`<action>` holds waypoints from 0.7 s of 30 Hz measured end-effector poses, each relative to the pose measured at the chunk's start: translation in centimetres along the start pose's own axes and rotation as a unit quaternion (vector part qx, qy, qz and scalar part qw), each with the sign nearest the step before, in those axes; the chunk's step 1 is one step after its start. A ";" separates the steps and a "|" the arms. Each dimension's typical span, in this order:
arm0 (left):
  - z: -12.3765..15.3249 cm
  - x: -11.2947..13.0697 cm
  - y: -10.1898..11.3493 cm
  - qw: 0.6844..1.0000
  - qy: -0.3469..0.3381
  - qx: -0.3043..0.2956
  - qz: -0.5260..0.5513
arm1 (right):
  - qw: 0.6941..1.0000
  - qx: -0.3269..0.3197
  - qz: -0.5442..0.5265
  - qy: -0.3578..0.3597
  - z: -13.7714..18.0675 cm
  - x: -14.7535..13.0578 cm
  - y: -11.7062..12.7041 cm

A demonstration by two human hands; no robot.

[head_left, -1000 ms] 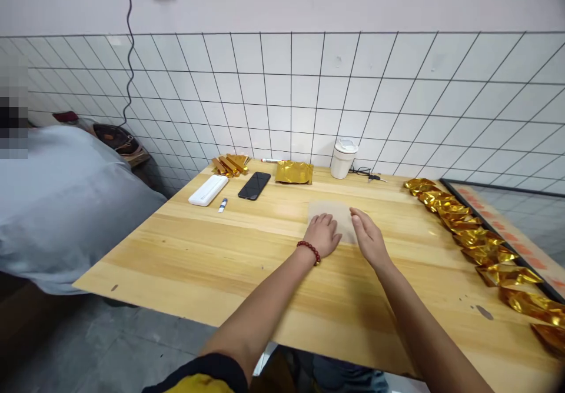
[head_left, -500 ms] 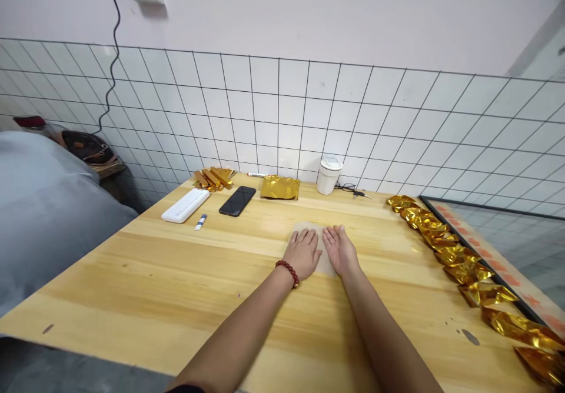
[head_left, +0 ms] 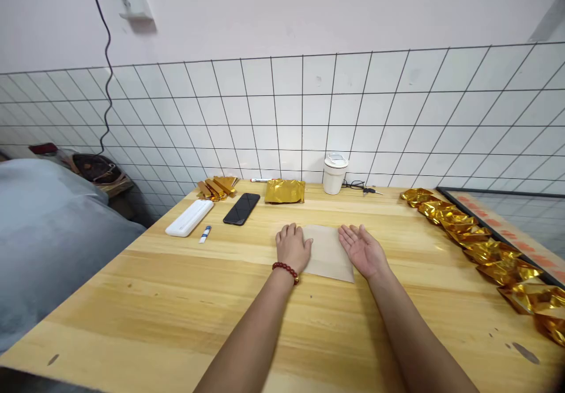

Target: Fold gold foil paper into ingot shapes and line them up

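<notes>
A thin beige sheet of paper lies flat on the wooden table between my hands. At its left edge rests my left hand, palm down and open, with the fingers slightly bent and the thumb out over the paper. A dark red bead bracelet circles that wrist. My right hand is open at the paper's right edge, its palm turned partly up and its fingers stretched out. Nothing is gripped in either hand.
Behind are a gold foil packet, a white lidded cup, glasses and a key. Farther left lie a phone, a white power bank, a small blue-white tube and folded gold strips. Twisted gold foil lines the right side.
My hands have moved apart, left hand to the left and right hand to the right, so more of the paper shows between them. The camera view has shifted slightly.
</notes>
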State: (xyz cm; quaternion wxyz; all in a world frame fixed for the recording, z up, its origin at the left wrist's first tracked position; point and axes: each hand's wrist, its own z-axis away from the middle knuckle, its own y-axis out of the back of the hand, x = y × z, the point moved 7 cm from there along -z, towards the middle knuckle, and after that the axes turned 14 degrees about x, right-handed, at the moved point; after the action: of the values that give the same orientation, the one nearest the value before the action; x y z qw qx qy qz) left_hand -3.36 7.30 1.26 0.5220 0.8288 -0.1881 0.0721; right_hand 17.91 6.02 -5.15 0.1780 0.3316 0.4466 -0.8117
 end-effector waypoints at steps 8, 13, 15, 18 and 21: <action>0.2 0.4 -0.1 1.000 -0.011 -0.003 -0.012 | 0.906 0.005 0.265 0.330 4.1 -1.6 -2.8; 0.4 0.8 -0.3 0.999 -0.033 -0.002 -0.041 | 0.589 -0.212 0.647 0.436 8.9 3.0 -6.8; 0.4 0.8 -0.5 0.998 -0.036 0.001 -0.045 | 0.531 -0.194 0.715 0.412 8.7 3.5 -6.5; 0.4 0.8 -0.7 0.998 -0.033 0.006 -0.045 | 0.490 -0.165 0.762 0.390 8.2 3.3 -5.9; 0.4 0.8 -0.8 0.999 -0.031 0.008 -0.041 | 0.472 -0.126 0.796 0.357 7.4 2.9 -5.0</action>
State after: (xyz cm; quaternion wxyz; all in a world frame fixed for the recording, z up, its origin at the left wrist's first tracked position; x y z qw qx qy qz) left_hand -2.37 7.02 0.65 0.5119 0.8417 -0.1696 0.0267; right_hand 10.14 2.48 -1.34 0.6125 0.7796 0.1125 -0.0663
